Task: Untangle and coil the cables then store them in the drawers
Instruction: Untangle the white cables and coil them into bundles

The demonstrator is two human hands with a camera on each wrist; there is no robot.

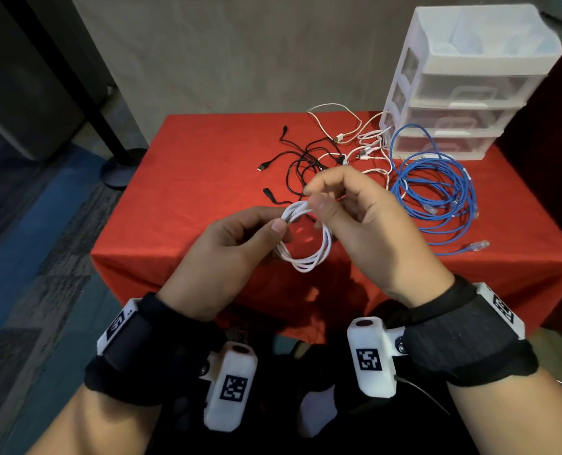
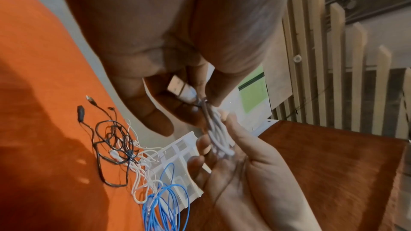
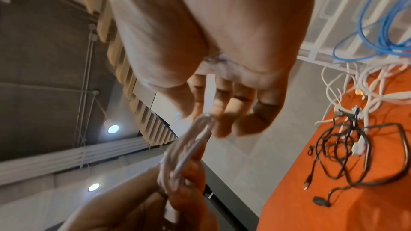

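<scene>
Looks like an office or lobby-type space: patchy blue-grey carpet tiles, a stanchion post, slatted wall panels, round ceiling lights.

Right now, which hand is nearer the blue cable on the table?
Right. The right hand hovers just beside the blue cable, holding the white coil; the left hand grips it farther off.

Red cloth covers the table (pale slatted fence behind).
</scene>
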